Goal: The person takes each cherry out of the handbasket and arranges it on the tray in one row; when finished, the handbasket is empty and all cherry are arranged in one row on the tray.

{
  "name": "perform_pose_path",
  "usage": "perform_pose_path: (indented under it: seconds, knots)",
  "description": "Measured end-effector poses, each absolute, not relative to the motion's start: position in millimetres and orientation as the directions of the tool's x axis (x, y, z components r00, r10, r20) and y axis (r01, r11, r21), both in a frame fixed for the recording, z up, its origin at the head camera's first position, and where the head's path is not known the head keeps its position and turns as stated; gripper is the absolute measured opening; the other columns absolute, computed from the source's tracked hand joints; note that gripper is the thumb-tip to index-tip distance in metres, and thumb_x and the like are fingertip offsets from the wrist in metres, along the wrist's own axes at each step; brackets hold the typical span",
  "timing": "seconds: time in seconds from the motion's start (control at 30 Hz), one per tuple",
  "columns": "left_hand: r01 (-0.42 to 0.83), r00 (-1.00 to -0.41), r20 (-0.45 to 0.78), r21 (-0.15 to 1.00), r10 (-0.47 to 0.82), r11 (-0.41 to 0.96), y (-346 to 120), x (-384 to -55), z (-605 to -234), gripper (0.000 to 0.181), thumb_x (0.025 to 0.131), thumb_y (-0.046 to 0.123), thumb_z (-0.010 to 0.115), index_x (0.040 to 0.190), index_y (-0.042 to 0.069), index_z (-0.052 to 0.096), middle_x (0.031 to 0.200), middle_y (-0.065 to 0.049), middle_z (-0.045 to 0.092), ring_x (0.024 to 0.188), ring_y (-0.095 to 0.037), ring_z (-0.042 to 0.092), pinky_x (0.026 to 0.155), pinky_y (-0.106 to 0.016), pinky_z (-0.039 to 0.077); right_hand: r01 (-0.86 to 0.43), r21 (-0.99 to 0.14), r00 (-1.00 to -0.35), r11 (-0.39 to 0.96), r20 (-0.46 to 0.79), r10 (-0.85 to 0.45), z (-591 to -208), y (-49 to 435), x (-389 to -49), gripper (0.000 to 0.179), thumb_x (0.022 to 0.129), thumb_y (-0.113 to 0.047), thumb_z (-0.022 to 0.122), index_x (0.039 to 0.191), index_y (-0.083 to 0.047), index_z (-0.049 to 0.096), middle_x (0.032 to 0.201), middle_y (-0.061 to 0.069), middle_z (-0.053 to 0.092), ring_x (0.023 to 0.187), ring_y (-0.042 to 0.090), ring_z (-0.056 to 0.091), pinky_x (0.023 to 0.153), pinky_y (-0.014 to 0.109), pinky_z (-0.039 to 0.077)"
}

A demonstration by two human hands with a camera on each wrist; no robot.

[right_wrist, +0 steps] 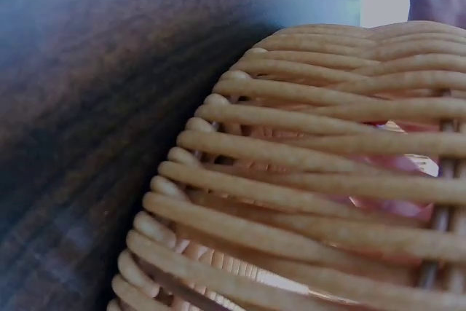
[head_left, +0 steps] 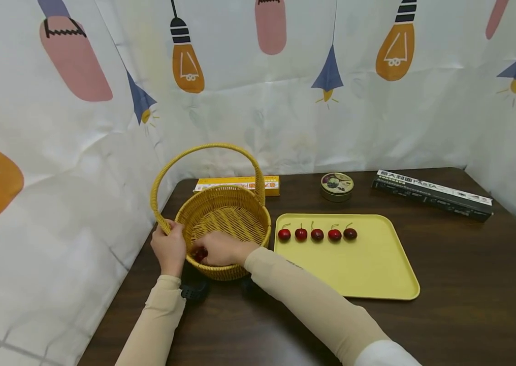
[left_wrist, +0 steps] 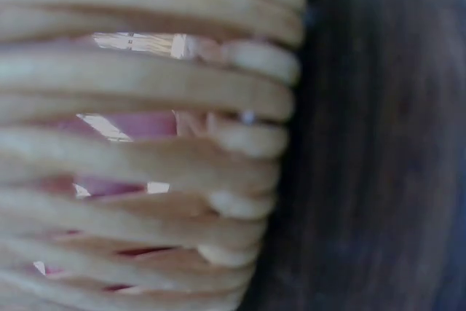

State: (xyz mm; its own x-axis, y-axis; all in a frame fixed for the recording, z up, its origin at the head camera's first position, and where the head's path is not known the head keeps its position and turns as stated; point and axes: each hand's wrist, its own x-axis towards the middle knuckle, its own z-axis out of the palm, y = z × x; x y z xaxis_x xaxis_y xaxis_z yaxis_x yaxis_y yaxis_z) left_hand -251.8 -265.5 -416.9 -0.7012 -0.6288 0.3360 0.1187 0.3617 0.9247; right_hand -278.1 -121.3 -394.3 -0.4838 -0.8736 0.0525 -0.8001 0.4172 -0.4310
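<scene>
A yellow woven basket (head_left: 226, 221) with a tall arched handle stands on the dark table. My left hand (head_left: 169, 250) grips it on the left side, where the handle meets the rim. Inside, my right hand (head_left: 221, 248) reaches low against the near left wall, its fingers around a dark red cherry (head_left: 200, 254). Wickerwork fills much of both wrist views; the basket wall (left_wrist: 138, 85) in the left one and the basket side (right_wrist: 306, 158) in the right one show bits of pink and red through the gaps. The fingertips are partly hidden.
Right of the basket lies a yellow tray (head_left: 354, 272) with a row of several stemmed cherries (head_left: 317, 234) near its far edge. Behind stand a yellow box (head_left: 272, 185), a round tin (head_left: 336, 186) and a long black pasta box (head_left: 431, 195). A patterned curtain (head_left: 285, 127) borders the table.
</scene>
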Motion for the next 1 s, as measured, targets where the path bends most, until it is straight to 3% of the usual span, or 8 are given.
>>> perform_pose_path:
  seconds: [0.27,0.53,0.8,1.0]
  knots:
    - [0.119,-0.685,0.356,0.915,-0.635,0.385,-266,-254,-417,0.016,0.089,0.010,0.060,0.074,0.008,0.054,0.054,0.001,0.041,0.047,-0.017,0.038,0.047,-0.029,0.033,-0.806,-0.394,-0.497,0.441,0.048,-0.866,-395,-122,-279,0.015,0.090,-0.014,0.067,0.104,-0.012,0.073,0.089,-0.005,0.069,0.075,0.003,0.058,0.070,0.016,0.045]
    - [0.140,-0.645,0.392,0.905,-0.657,0.402,-265,-253,-421,0.018,0.090,0.010,0.057,0.072,0.008,0.055,0.061,-0.004,0.041,0.048,-0.018,0.038,0.048,-0.028,0.033,-0.770,-0.349,-0.569,0.534,-0.003,-0.822,-397,-119,-276,0.012,0.091,-0.025,0.067,0.095,-0.014,0.072,0.080,-0.008,0.065,0.069,0.005,0.057,0.064,0.019,0.045]
    - [0.164,-0.643,0.411,0.898,-0.646,0.407,-265,-252,-420,0.022,0.090,0.010,0.056,0.069,0.007,0.053,0.053,0.000,0.036,0.041,-0.014,0.032,0.042,-0.027,0.030,-0.741,-0.329,-0.615,0.585,-0.015,-0.788,-393,-110,-271,0.014,0.091,-0.032,0.067,0.094,-0.018,0.070,0.076,-0.010,0.061,0.068,0.006,0.055,0.062,0.021,0.043]
    - [0.187,-0.643,0.431,0.890,-0.633,0.417,-266,-251,-419,0.025,0.089,0.007,0.056,0.065,0.008,0.049,0.049,0.003,0.032,0.040,-0.012,0.028,0.041,-0.028,0.027,-0.743,-0.353,-0.619,0.569,0.039,-0.784,-386,-98,-270,0.020,0.091,-0.034,0.066,0.106,-0.021,0.069,0.084,-0.011,0.061,0.073,0.006,0.055,0.064,0.022,0.045]
